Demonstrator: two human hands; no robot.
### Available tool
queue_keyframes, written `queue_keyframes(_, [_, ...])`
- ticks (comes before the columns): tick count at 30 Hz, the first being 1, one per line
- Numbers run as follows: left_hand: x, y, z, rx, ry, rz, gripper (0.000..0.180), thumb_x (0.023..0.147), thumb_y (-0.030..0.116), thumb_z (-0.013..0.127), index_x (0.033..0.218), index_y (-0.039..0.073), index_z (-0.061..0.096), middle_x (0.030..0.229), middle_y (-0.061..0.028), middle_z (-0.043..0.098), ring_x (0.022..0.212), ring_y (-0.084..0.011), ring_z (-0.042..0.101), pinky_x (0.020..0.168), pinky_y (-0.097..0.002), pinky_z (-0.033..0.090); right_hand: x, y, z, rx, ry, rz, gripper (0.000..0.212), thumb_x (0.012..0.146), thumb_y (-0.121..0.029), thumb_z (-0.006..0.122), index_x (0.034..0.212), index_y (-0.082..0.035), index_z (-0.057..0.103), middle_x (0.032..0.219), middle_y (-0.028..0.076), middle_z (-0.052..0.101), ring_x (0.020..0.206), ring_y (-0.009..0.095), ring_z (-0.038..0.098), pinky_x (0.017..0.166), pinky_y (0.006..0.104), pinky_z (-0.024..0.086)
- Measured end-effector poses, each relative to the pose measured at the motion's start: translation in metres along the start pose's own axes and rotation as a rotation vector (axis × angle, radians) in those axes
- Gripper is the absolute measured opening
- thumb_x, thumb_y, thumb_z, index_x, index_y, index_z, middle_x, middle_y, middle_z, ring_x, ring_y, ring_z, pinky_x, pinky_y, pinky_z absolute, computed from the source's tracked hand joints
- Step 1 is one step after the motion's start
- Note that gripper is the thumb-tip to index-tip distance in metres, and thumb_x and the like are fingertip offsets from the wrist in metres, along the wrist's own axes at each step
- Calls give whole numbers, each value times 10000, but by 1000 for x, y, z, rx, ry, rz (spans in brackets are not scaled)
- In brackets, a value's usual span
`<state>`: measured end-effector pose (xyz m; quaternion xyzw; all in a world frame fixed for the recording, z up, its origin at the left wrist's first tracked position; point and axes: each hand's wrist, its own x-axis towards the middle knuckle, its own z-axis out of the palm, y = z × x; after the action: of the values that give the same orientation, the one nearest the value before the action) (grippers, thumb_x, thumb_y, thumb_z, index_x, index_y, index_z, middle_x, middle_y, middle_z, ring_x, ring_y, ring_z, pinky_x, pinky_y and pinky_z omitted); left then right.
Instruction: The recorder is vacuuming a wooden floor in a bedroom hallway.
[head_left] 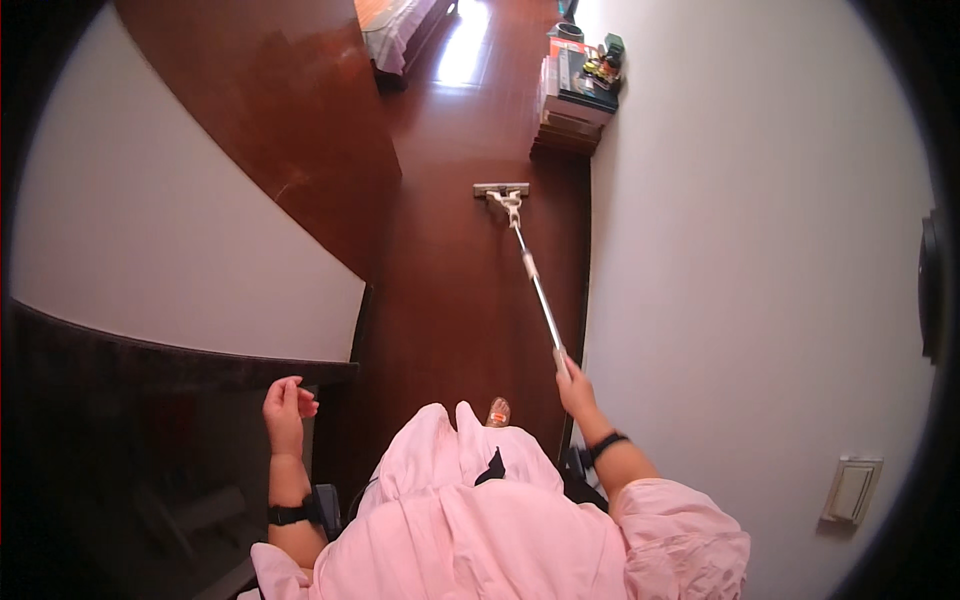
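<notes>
A mop with a flat head and a metal pole stretches away from me, its head resting on the reddish-brown floor. My right hand is closed around the grip at the pole's near end, close to the right wall. My left hand is raised on the left beside the end of a dark ledge. Its fingers are loosely bent and somewhat apart, with nothing seen in them. One sandalled foot shows below the pink clothing.
A white wall with a light switch runs along my right. Farther on, a stack of books with small items on top stands against it. A brown wooden panel is on the left, with a cloth-covered bed corner beyond.
</notes>
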<state>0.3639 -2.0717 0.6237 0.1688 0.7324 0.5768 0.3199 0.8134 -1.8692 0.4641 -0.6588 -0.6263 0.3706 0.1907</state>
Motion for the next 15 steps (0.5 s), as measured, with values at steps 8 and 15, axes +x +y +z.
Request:
queue_keyframes(8, [-21,3,-26,21,63,-9,195,958,214,452,962,56,567,697,-22,573,564,-107,570,515,-231,479,95,-135,16,97,-197,276,519,774,-199,544,1286,-138,478,1047,223,608,976,368,585,824,411,467])
queue_keyframes(15, [25,-1,22,-17,-189,19,219,955,213,456,977,29,573,712,-46,588,569,-125,581,520,-244,485,-55,25,-18,-90,-77,2,500,815,-218,527,1308,-172,453,1129,236,568,1067,378,540,891,410,434])
